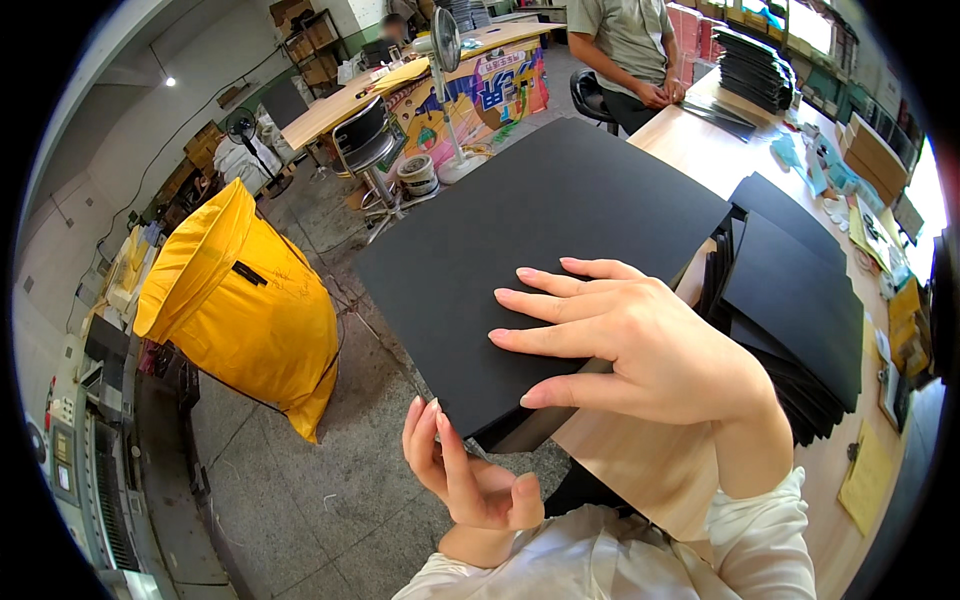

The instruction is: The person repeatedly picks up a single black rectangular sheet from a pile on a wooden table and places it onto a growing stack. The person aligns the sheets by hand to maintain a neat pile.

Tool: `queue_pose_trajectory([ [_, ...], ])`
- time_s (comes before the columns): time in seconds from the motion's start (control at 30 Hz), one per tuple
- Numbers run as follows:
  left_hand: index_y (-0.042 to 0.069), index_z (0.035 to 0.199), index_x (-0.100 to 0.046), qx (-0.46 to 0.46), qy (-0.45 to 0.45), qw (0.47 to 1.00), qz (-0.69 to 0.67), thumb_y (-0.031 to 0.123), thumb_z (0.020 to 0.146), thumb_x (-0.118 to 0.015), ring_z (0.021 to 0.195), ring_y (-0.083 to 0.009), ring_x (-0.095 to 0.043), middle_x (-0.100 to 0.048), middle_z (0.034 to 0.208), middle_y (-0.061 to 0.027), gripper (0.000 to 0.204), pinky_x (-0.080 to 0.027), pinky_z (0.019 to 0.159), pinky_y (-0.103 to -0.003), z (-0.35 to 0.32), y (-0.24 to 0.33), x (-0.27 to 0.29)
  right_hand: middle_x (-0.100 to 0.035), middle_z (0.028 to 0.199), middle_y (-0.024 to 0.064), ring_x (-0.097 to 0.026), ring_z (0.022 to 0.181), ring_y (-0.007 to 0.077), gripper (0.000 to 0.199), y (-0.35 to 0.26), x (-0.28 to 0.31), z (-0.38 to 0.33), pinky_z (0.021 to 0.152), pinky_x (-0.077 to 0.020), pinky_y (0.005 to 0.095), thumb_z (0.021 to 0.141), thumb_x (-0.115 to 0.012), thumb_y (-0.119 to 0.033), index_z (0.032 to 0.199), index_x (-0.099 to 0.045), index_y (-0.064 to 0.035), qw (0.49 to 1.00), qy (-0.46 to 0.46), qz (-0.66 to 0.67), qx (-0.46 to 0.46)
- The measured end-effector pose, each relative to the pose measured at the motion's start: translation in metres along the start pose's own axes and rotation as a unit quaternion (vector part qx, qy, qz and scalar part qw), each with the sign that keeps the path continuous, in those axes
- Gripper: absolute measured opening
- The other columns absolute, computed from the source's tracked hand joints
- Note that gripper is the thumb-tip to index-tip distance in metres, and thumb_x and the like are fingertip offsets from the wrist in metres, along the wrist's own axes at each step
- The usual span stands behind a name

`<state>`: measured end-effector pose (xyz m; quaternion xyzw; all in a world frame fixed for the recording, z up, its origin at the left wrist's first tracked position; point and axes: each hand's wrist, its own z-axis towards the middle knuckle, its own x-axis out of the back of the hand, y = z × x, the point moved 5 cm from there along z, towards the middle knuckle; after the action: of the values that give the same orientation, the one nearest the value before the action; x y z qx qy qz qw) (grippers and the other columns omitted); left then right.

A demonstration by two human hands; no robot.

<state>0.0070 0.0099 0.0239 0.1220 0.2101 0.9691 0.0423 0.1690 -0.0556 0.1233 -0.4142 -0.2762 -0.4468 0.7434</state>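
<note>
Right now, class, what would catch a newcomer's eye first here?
A big black sheet stack fills the centre, overhanging the wooden table, with the right hand flat on top and the left hand at its near edge. At left on the floor stands a bulging bright yellow sack.

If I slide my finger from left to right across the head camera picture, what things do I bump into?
Grey machine → yellow bag → left hand → right hand on the big black sheet → stack of black sheets → yellow paper.
</note>
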Motion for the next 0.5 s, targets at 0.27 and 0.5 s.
queue_pose_trajectory([
  [0.27, -0.005, 0.149, -0.028, 0.000, -0.025, 1.000, -0.007, 0.045, 0.097, -0.046, 0.140, -0.0419, -0.029, -0.026, 0.149, -0.0287, 0.074, -0.034, 0.110, -0.052, -0.0002, 0.0009, -0.0009, -0.063, 0.125, 0.0200, -0.051, 0.128, 0.0356, 0.042, 0.0005, 0.0000, 0.0009, 0.110, -0.0334, 0.0467, 0.091, -0.064, -0.037, 0.113, -0.069, -0.0014, 1.000, -0.005, 0.011, -0.005],
  [0.5, 0.000, 0.151, -0.026, 0.000, -0.036, 0.999, -0.003, 0.044, 0.098, -0.046, 0.141, -0.0429, -0.026, -0.023, 0.152, -0.0301, 0.071, -0.035, 0.109, -0.053, -0.0024, 0.0000, -0.0012, -0.063, 0.126, 0.0200, -0.051, 0.129, 0.0353, 0.042, 0.0027, 0.0005, 0.0018, 0.110, -0.0337, 0.0461, 0.091, -0.063, -0.036, 0.114, -0.069, -0.0016, 1.000, -0.012, 0.021, -0.006],
])
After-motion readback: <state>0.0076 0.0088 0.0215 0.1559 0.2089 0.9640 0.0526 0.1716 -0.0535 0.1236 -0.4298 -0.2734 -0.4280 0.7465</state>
